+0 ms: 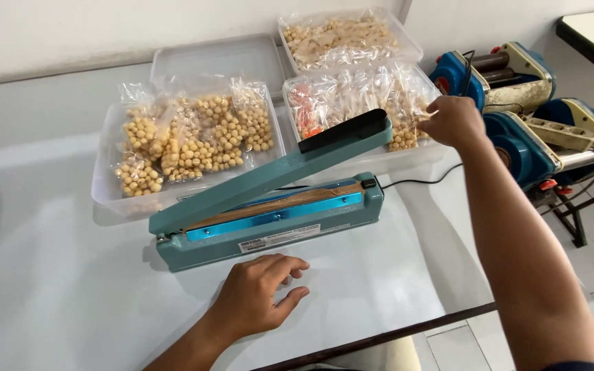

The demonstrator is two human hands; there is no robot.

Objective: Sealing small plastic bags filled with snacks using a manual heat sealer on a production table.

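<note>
Heat sealer (269, 213): teal body, set near the front edge of the white bench (49, 288), long axis running roughly left to right. Sealing arm (276, 172) raised on its hinge at the left end, black handle (344, 130) high at the right end, so the sealing strip lies exposed and ready to take a bag mouth. Power cord (421, 183) leading off the right end toward the right edge of the bench.

Left hand (259, 292): laid palm down on the bench just in front of the sealer base, apart from it, fingers (290, 264) loosely spread and flat, holding nothing; placed as a brace, by the look of it.

Right hand (454, 120): arm stretched well forward past the raised handle, wrist bent down over the near right tray (407, 154), fingertips drawn together in a pinch at a clear bag (414, 110) of pale snacks.

Behind the sealer: left tray (104, 192) of bagged round yellow snacks; empty clear tray (214, 58) toward the back edge; far right tray (407, 48) of pale pieces at the back right corner. Beyond the right edge, off the bench: blue and cream roller machines (531, 103).
</note>
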